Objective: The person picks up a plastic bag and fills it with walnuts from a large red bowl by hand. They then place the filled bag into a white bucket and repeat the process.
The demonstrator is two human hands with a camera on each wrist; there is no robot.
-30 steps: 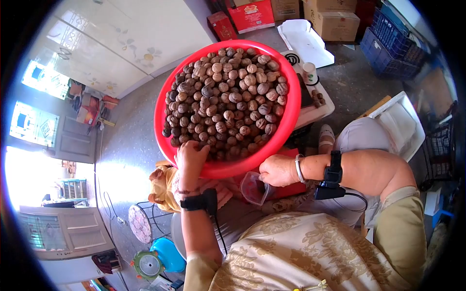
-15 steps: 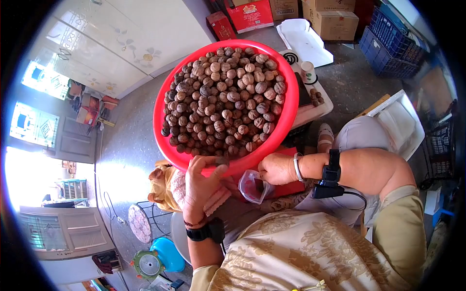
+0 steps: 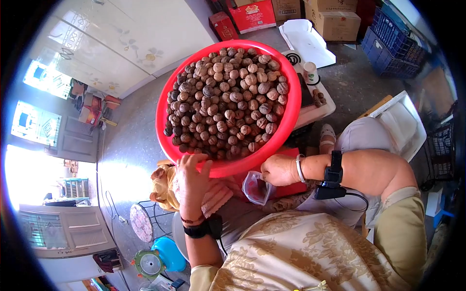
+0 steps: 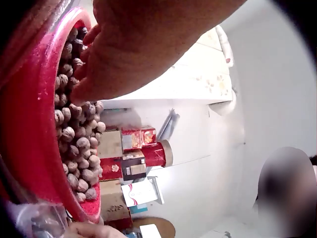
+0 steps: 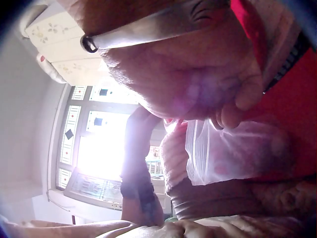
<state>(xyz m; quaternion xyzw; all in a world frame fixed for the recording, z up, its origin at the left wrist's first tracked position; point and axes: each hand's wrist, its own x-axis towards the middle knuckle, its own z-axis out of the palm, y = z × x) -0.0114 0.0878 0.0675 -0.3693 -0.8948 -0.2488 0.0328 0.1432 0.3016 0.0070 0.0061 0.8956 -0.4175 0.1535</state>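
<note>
Just below centre, the right hand pinches the edge of the clear bag; keeping its mouth spread wide should help. The left hand, fingers slightly bent, is at the red basin of walnuts, upper centre; whether it grips one I cannot tell

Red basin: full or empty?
Full, or nearly: walnuts spread across almost the whole inside of the red basin; only a little wall shows bare.

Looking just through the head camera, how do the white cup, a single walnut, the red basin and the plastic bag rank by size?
1. Red basin
2. Plastic bag
3. White cup
4. Single walnut

Nearness may enlarge the bag.
</note>
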